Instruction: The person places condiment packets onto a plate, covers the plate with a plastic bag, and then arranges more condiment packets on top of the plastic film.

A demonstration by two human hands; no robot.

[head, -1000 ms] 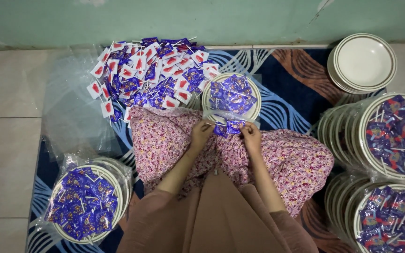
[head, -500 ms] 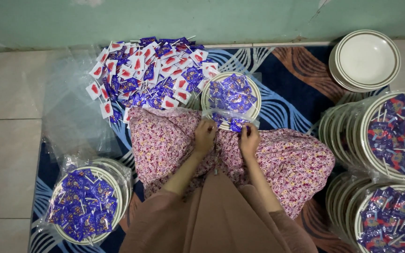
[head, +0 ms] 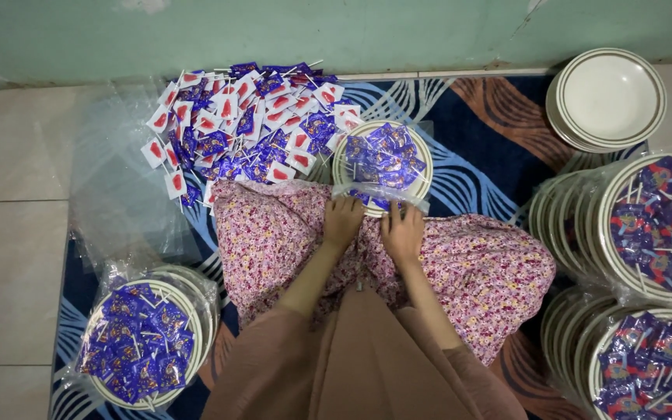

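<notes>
Both hands point(head: 373, 224) closer together on plastic wrap point(head: 381, 192)

A plate of wrapped lollipops point(head: 383, 158) sits ahead of both hands, loose lollipops point(head: 243, 117) to its left, empty plates point(head: 607, 99) far right.

Looking down from above, there's a long dusty-pink headscarf or shawl draped down the front, plain, no pattern, falling in smooth folds and spreading wide at the bottom of view. Both forearms come out bare from under it. Beneath that, a skirt spread broadly over the lap: pink ground, crowded with tiny flowers in darker pink, white and flecks of yellow, the cloth bunching into soft creases down the middle. The left hand point(head: 343, 220) and the right hand point(head: 402, 232) are bare; rings or bangles can't be made out at this distance.
</notes>
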